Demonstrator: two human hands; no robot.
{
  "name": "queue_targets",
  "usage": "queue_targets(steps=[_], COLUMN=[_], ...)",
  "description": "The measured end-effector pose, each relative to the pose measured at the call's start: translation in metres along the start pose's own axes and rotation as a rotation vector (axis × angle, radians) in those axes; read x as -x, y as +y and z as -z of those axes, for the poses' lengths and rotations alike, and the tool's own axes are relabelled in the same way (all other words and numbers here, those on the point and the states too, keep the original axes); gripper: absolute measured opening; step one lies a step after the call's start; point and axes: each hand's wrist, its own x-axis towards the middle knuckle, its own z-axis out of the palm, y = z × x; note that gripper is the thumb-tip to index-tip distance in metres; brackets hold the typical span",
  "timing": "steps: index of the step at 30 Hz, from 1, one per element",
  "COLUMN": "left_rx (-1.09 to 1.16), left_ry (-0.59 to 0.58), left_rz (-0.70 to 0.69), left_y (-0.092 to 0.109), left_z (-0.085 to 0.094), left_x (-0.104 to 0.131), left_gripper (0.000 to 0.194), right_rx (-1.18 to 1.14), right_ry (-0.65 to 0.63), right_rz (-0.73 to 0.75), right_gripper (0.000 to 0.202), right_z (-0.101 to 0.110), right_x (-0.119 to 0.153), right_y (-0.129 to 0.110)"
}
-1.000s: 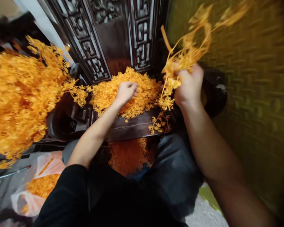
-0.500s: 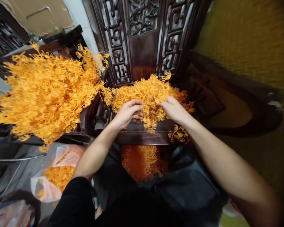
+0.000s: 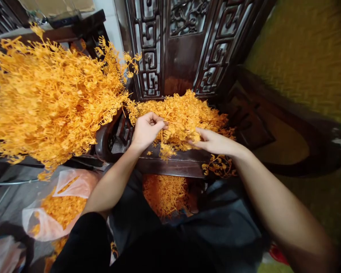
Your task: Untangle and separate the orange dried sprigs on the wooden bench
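Observation:
My left hand (image 3: 148,131) is closed in a pinch on the thin end of an orange plastic flower sprig (image 3: 172,146), whose branching tips spread to the right. My right hand (image 3: 213,141) reaches in from the other side with thumb and fingers apart, its fingertips at the sprig's flowers and partly hidden by them. Behind both hands a heap of similar orange sprigs (image 3: 187,110) covers the dark wooden seat (image 3: 173,167). A few loose sprigs (image 3: 218,165) hang over the seat's front edge below my right wrist.
A large orange pile (image 3: 53,98) rises on the left beside the curved armrest (image 3: 104,140). On the floor lies a plastic bag (image 3: 71,182) with orange pieces. More orange sprigs (image 3: 165,193) show below the seat. A carved wooden backrest (image 3: 182,57) stands behind.
My left hand has turned and moved slightly left, drawing the sprig's end with it. My right hand has lowered and its fingers have spread. The whole view has shifted a little.

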Motion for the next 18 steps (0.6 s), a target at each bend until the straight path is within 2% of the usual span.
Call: queue_targets(steps=[1, 2, 3, 4, 6, 7, 8, 10, 12, 13, 16, 18], left_rx=[-0.015, -0.034, -0.055, -0.077, -0.108, -0.118, -0.126, -0.139, -0.149, -0.154, -0.206, -0.272], left_ry=[0.003, 0.002, -0.004, -0.023, -0.083, -0.121, -0.159, -0.214, -0.226, -0.215, -0.188, -0.213], left_rz=[-0.028, -0.056, -0.08, -0.094, -0.087, -0.072, -0.054, -0.037, -0.046, -0.053, -0.05, -0.025], left_y=[0.002, 0.005, 0.007, 0.01, 0.014, 0.016, 0.017, 0.018, 0.018, 0.018, 0.019, 0.022], left_z=[0.002, 0.004, 0.005, 0.005, 0.003, 0.0, -0.003, -0.011, -0.017, -0.018, -0.016, -0.008], left_x=[0.0, 0.001, 0.001, 0.003, 0.006, 0.009, 0.012, 0.018, 0.022, 0.023, 0.023, 0.02], left_gripper=[0.016, 0.015, 0.015, 0.014, 0.014, 0.014, 0.014, 0.015, 0.016, 0.017, 0.019, 0.021], right_rx=[0.002, 0.002, 0.001, 0.003, 0.038, 0.073, 0.118, 0.211, 0.264, 0.269, 0.243, 0.192], right_ry=[0.005, 0.065, 0.205, 0.42, 0.818, 0.897, 0.874, 0.655, 0.455, 0.395, 0.313, 0.313], right_rz=[0.007, 0.021, 0.05, 0.097, 0.231, 0.305, 0.37, 0.436, 0.407, 0.373, 0.31, 0.289], right_gripper=[0.061, 0.074, 0.077, 0.07, 0.036, 0.024, 0.02, 0.026, 0.04, 0.041, 0.024, 0.025], right_z=[0.003, 0.005, 0.006, 0.006, -0.001, -0.006, -0.014, -0.028, -0.038, -0.04, -0.032, -0.019], right_x=[0.002, 0.004, 0.007, 0.009, 0.014, 0.016, 0.018, 0.016, 0.012, 0.009, 0.005, 0.006], right_y=[-0.001, -0.003, -0.008, -0.015, -0.034, -0.045, -0.054, -0.067, -0.071, -0.07, -0.064, -0.061])
